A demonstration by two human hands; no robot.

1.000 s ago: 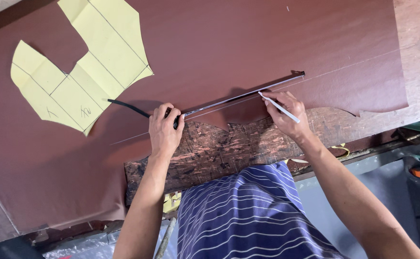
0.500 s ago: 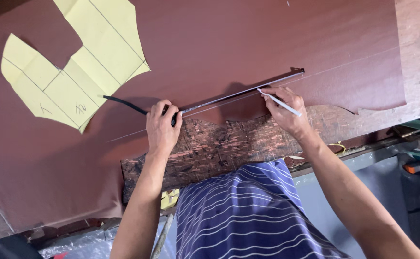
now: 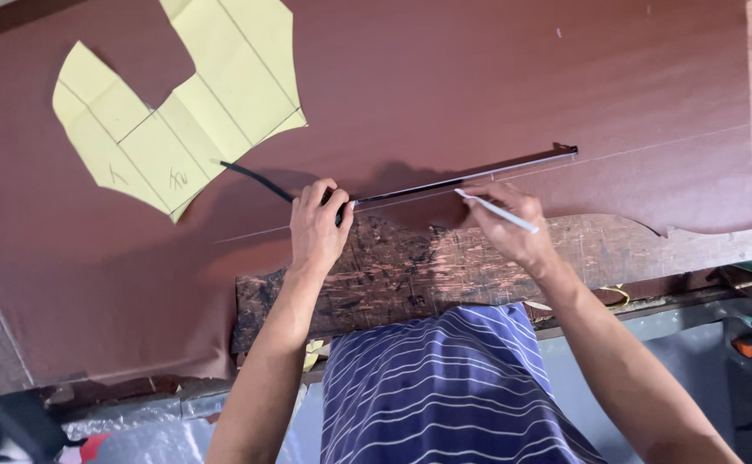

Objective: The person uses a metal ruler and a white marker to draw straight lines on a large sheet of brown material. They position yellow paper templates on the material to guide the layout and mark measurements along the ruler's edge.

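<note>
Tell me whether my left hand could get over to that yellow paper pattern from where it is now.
Probably yes. The left hand presses on the near end of the metal straightedge, and only bare brown sheet lies between it and the yellow paper pattern. It would have to let go of the straightedge first.

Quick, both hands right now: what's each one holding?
Left hand: closed on the black-handled end of the long thin metal straightedge, pressing it to the reddish-brown leather sheet.
Right hand: closed on a slim white marking pen, tip at the straightedge.
</note>
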